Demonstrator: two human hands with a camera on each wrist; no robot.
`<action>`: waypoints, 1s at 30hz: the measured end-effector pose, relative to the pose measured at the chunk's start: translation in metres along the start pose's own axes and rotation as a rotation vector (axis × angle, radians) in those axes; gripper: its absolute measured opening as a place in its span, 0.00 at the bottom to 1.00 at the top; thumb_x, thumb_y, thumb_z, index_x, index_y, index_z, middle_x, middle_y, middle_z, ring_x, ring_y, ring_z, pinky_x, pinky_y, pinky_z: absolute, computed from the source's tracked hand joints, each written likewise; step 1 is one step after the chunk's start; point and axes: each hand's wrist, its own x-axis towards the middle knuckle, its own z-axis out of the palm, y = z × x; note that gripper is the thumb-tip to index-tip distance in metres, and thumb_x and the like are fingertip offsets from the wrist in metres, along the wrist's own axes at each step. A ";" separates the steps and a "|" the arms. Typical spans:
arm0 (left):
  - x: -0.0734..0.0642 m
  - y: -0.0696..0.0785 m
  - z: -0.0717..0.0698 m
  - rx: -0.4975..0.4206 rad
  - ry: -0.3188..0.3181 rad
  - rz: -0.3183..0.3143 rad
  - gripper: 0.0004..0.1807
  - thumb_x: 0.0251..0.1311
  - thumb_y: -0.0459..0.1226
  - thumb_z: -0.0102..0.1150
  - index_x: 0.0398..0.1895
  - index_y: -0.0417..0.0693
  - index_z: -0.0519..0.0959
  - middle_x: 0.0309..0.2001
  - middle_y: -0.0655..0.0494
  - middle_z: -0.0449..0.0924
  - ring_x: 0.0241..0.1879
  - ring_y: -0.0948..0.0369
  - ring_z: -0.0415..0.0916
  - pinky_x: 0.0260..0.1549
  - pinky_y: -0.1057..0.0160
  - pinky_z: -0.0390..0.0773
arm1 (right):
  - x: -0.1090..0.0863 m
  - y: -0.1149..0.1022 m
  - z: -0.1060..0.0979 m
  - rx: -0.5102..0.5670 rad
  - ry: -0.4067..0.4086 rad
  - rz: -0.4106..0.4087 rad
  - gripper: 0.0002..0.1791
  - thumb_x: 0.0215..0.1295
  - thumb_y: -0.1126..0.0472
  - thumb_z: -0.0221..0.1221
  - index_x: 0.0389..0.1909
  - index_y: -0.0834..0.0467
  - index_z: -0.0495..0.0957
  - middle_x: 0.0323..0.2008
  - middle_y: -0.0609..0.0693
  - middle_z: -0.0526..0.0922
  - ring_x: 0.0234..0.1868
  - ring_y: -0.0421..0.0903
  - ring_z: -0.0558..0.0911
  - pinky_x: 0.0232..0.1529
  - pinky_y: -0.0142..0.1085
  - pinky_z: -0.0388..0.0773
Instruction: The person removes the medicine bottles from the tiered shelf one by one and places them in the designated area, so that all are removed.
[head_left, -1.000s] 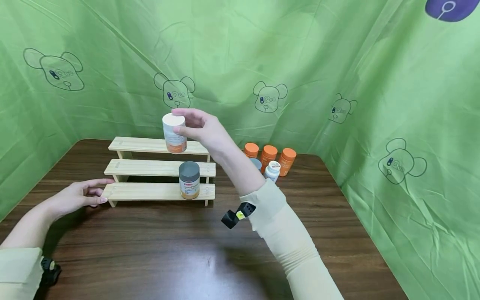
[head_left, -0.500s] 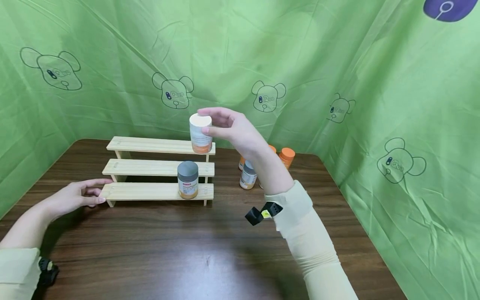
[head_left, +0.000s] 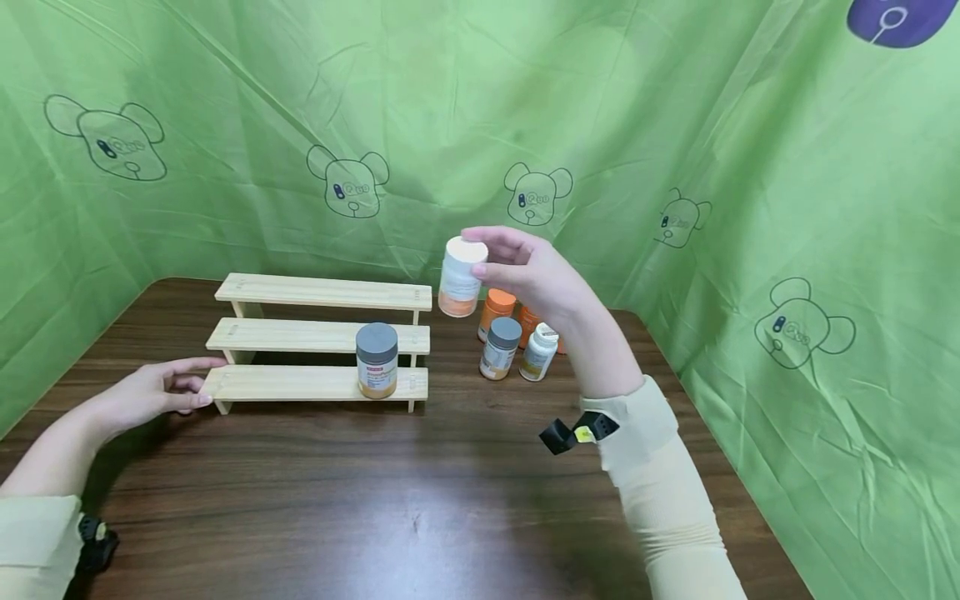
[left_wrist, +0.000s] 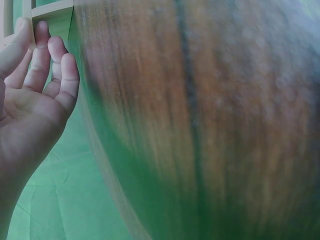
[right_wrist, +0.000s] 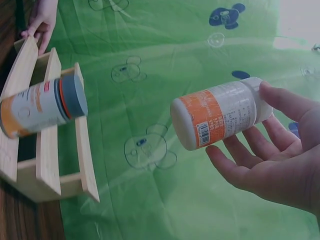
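Observation:
My right hand (head_left: pixel 528 271) grips a white pill bottle (head_left: pixel 460 279) with an orange band, held in the air right of the shelf's top tier. In the right wrist view the bottle (right_wrist: pixel 220 115) lies between thumb and fingers, which hold it around the cap end. My left hand (head_left: pixel 153 396) pinches the left end of the lowest tier of a three-tier wooden shelf (head_left: pixel 300 383); in the left wrist view the thumb and forefinger (left_wrist: pixel 24 42) meet at the wood. A grey-capped bottle (head_left: pixel 377 362) stands upright on that tier, near its right end.
Right of the shelf, on the brown table (head_left: pixel 420 500), stand another grey-capped bottle (head_left: pixel 500 350), a small white bottle (head_left: pixel 538 354) and orange-capped bottles (head_left: pixel 497 310), partly hidden by my right hand and arm. A green curtain (head_left: pixel 450 125) hangs behind and along the sides.
My right hand has carried the white pill bottle rightward, from above the shelf's top tier to beyond its right end. My left hand and the shelf have stayed in place.

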 end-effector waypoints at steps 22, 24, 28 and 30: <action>-0.001 -0.004 0.001 -0.019 0.003 -0.004 0.29 0.60 0.32 0.59 0.65 0.50 0.65 0.35 0.58 0.82 0.29 0.66 0.76 0.27 0.66 0.74 | -0.053 0.003 -0.071 0.141 0.028 -0.079 0.21 0.62 0.77 0.52 0.53 0.56 0.76 0.47 0.50 0.82 0.45 0.45 0.79 0.49 0.36 0.76; -0.001 -0.004 0.001 -0.024 -0.002 -0.010 0.29 0.60 0.32 0.59 0.66 0.50 0.65 0.36 0.58 0.82 0.29 0.66 0.76 0.27 0.66 0.73 | -0.060 0.004 -0.079 0.153 0.008 -0.099 0.21 0.63 0.78 0.51 0.54 0.57 0.75 0.47 0.51 0.81 0.46 0.45 0.80 0.50 0.36 0.76; -0.001 -0.003 0.001 -0.030 -0.007 -0.020 0.30 0.61 0.33 0.59 0.66 0.50 0.64 0.36 0.55 0.82 0.29 0.66 0.75 0.27 0.65 0.72 | -0.073 0.008 -0.095 0.174 -0.029 -0.131 0.22 0.63 0.79 0.49 0.55 0.60 0.74 0.49 0.52 0.81 0.48 0.46 0.80 0.51 0.37 0.76; -0.001 -0.002 0.001 -0.031 -0.002 -0.021 0.30 0.60 0.32 0.59 0.66 0.49 0.64 0.36 0.54 0.82 0.29 0.66 0.75 0.27 0.65 0.73 | -0.080 0.011 -0.102 0.183 -0.032 -0.139 0.22 0.63 0.80 0.49 0.55 0.60 0.74 0.50 0.52 0.81 0.48 0.46 0.80 0.51 0.37 0.76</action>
